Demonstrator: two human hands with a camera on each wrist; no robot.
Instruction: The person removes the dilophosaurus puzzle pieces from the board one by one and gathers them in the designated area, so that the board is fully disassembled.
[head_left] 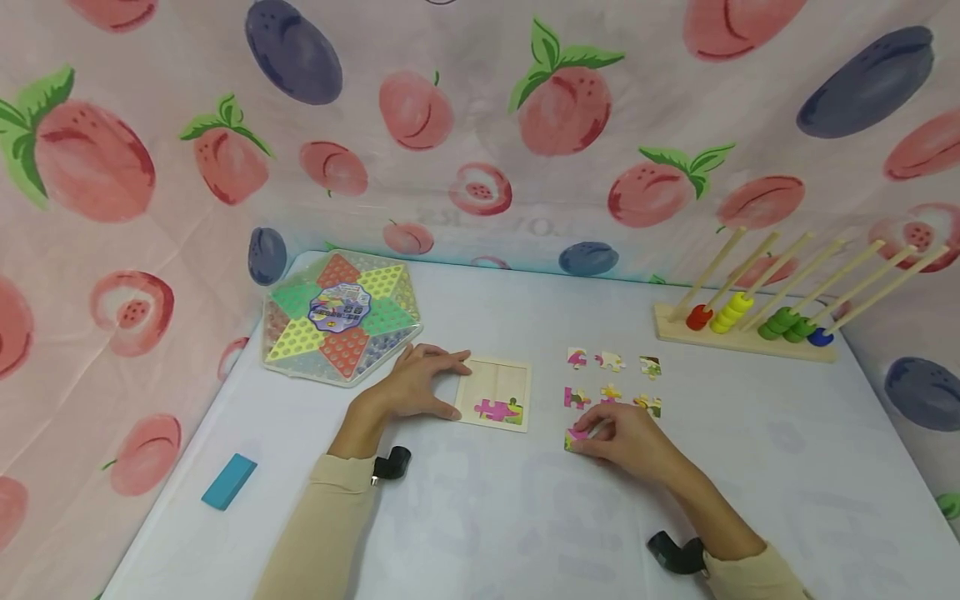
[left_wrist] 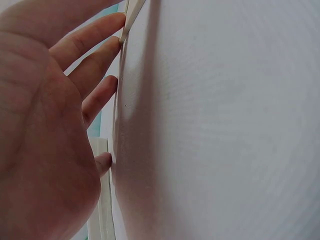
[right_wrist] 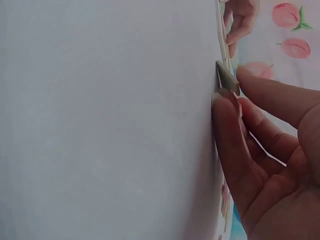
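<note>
A shallow square wooden puzzle tray (head_left: pixel 487 379) lies mid-table. Joined pink and green pieces (head_left: pixel 498 410) fill its lower right corner. At the tray's left side, my left hand (head_left: pixel 412 383) touches it with fairly straight fingers, index at the upper corner and thumb at the lower. To the right, my right hand (head_left: pixel 633 437) pinches a pink and green puzzle piece (head_left: pixel 572 438) between thumb and fingers. That piece (right_wrist: pixel 228 77) looks tilted, one edge near the tabletop, in the right wrist view. Loose pieces (head_left: pixel 611 362) lie in rows just beyond this hand, some partly covered by it.
A star-patterned board game box (head_left: pixel 341 312) lies at the back left. A wooden bead abacus (head_left: pixel 750 333) with upright rods stands at the back right. One blue block (head_left: pixel 229 482) rests near the left edge. Fruit-printed cloth (head_left: pixel 480 125) hangs behind the white table (head_left: pixel 480 517).
</note>
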